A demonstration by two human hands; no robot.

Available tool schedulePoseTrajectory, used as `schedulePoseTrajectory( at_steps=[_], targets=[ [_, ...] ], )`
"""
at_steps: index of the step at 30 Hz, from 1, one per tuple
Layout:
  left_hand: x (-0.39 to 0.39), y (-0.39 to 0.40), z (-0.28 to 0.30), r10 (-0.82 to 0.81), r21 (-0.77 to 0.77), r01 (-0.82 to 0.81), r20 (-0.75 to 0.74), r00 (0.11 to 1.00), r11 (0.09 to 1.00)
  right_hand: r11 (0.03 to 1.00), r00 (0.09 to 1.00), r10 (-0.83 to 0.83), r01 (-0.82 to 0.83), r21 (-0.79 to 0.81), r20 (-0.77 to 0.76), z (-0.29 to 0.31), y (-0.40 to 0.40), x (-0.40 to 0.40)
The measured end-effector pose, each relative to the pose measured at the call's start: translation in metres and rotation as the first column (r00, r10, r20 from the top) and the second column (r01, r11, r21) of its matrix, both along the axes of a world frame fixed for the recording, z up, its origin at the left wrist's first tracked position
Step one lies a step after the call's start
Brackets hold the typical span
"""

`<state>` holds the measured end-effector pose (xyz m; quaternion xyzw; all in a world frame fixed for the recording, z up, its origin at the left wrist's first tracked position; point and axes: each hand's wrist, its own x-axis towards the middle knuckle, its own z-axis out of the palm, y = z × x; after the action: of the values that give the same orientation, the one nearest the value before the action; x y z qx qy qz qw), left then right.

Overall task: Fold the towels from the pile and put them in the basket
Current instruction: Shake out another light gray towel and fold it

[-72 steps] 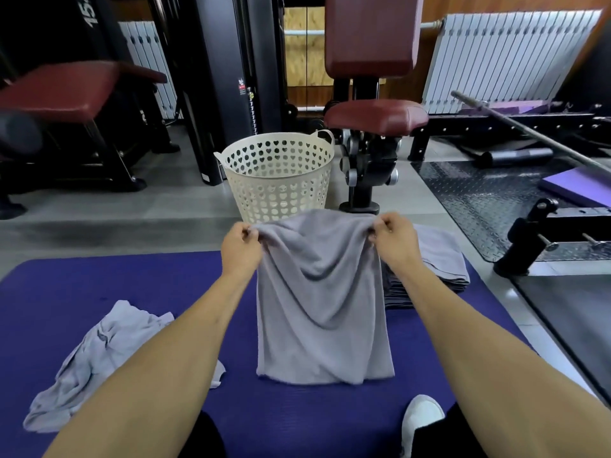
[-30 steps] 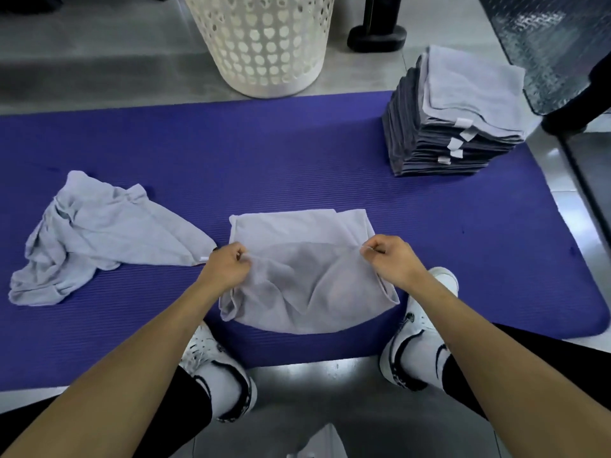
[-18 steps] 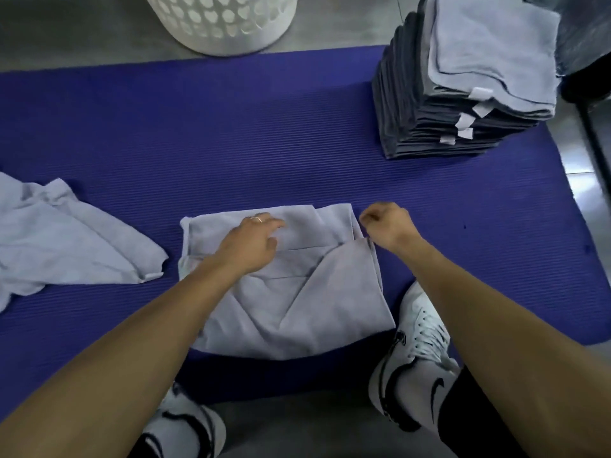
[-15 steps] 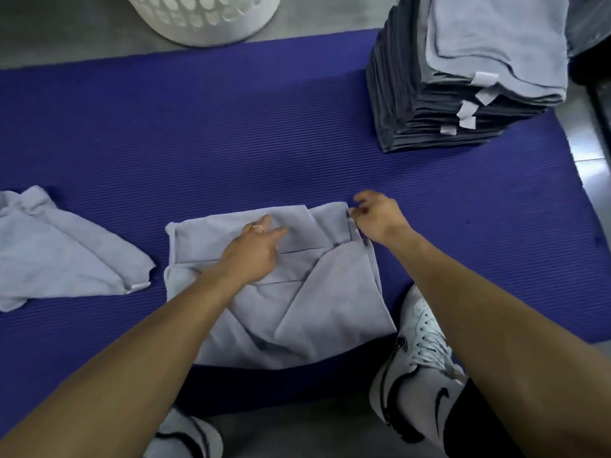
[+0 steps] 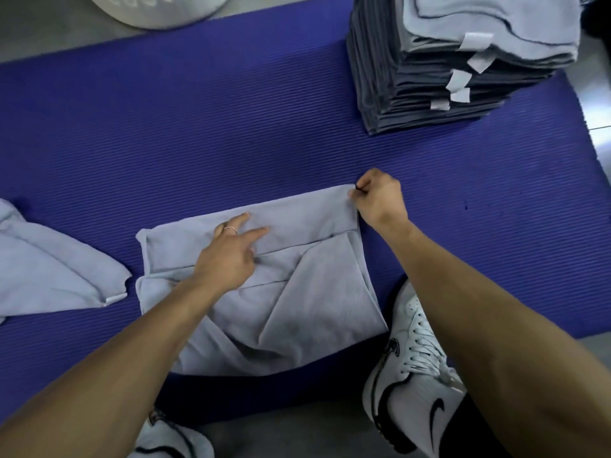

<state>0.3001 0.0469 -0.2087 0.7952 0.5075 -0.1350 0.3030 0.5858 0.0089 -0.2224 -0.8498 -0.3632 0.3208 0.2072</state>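
Note:
A light grey towel lies half folded on the purple mat in front of me. My left hand presses flat on its upper folded layer, fingers stretched out. My right hand pinches the towel's far right corner. A tall stack of folded grey towels stands at the mat's far right. The white perforated basket shows only its base at the top left. A crumpled grey towel lies at the left.
My two white sneakers sit at the mat's near edge. Grey floor surrounds the mat, with bare purple mat between the towel and the basket.
The towel came down from the air onto the mat and was folded over. My left hand went flat on it; my right hand pulled the far right corner outward. The view tilted down.

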Motion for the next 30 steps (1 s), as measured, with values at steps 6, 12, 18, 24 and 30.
schedulePoseTrajectory(
  at_steps=[6, 12, 18, 24, 30],
  targets=[
    [-0.018, 0.014, 0.011, 0.078, -0.098, -0.054, 0.265, 0.961, 0.994, 0.989, 0.997, 0.058, -0.050, 0.138, -0.050, 0.032, 0.009, -0.033],
    [-0.094, 0.053, 0.035, 0.109, 0.037, -0.117, 0.178, 0.978, 0.992, 0.948, 0.937, 0.316, -0.306, 0.084, -0.148, 0.043, 0.021, -0.118],
    [-0.166, 0.087, 0.026, 0.141, -0.052, -0.134, 0.170, 0.975, 0.990, 0.899, 0.879, 0.429, -0.438, 0.007, -0.207, 0.025, 0.023, -0.196],
    [-0.181, 0.114, 0.007, -0.115, -0.029, 0.122, 0.181, 0.977, 0.992, 0.917, 0.915, 0.385, -0.394, -0.063, -0.123, 0.015, 0.021, -0.228],
    [-0.185, 0.144, 0.006, -0.145, -0.050, 0.161, 0.235, 0.961, 0.986, 0.901, 0.912, 0.404, -0.410, -0.143, -0.069, 0.024, 0.015, -0.236]
  ],
)
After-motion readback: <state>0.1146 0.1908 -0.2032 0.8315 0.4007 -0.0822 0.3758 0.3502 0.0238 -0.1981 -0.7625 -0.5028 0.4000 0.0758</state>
